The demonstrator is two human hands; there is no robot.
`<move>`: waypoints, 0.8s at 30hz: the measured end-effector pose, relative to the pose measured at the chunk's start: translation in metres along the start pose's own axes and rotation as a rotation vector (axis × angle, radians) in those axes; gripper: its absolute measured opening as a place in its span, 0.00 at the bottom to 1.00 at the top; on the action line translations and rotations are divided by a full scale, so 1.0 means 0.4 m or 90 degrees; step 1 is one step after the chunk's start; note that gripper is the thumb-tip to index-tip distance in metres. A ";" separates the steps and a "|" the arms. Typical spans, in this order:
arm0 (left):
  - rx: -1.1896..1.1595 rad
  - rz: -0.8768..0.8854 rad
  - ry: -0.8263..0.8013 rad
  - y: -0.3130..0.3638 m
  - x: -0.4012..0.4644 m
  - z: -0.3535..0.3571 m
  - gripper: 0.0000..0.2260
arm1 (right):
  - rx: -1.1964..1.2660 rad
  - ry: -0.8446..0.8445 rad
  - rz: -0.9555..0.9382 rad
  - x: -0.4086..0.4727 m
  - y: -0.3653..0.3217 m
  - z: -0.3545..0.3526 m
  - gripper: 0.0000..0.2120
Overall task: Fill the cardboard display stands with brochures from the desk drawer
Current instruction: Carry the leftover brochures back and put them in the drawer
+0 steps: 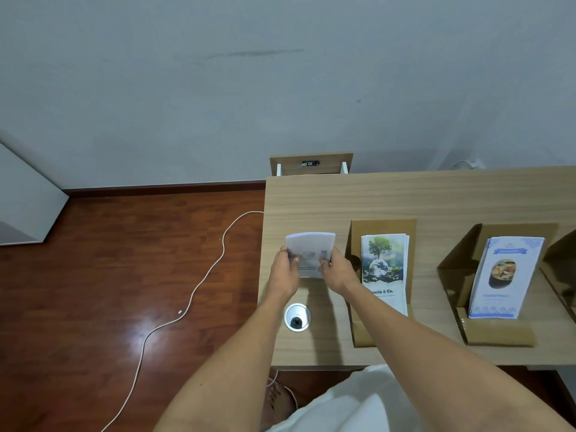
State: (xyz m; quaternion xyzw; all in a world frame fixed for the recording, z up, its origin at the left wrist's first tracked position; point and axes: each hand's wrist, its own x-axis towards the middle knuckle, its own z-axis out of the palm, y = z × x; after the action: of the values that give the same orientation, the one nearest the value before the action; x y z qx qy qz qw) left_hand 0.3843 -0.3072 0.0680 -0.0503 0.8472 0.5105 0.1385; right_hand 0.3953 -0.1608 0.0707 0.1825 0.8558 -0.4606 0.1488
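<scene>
A stack of white brochures [310,249] stands on edge over the left part of the wooden desk [405,198]. My left hand [285,271] grips its left side and my right hand [336,271] grips its right side. To the right, a cardboard display stand [357,238] holds brochures with a tree picture [385,269]. Further right, a second cardboard stand [461,263] holds blue-bordered brochures with a food picture [501,275]. A third stand [561,260] is cut off at the right edge.
A round metal cable grommet [297,317] sits in the desk below my hands. A white cable [199,282] trails across the red-brown floor at left. A small wooden shelf [311,163] stands behind the desk against the wall. My bare foot [280,403] shows under the desk edge.
</scene>
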 end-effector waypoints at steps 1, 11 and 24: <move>0.005 -0.018 -0.013 0.001 -0.002 0.002 0.11 | -0.016 -0.027 0.020 0.000 0.003 0.000 0.15; -0.008 -0.044 0.063 0.020 -0.038 -0.031 0.02 | -0.012 -0.061 -0.046 -0.008 -0.035 -0.004 0.15; -0.169 -0.090 0.168 -0.123 -0.018 -0.330 0.02 | 0.090 -0.063 -0.069 -0.034 -0.255 0.236 0.05</move>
State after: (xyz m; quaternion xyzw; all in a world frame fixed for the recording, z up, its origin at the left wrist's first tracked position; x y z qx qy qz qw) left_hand 0.3783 -0.4470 0.0864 -0.1938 0.7776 0.5957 0.0536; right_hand 0.3699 -0.2946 0.1011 0.1228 0.8213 -0.5358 0.1524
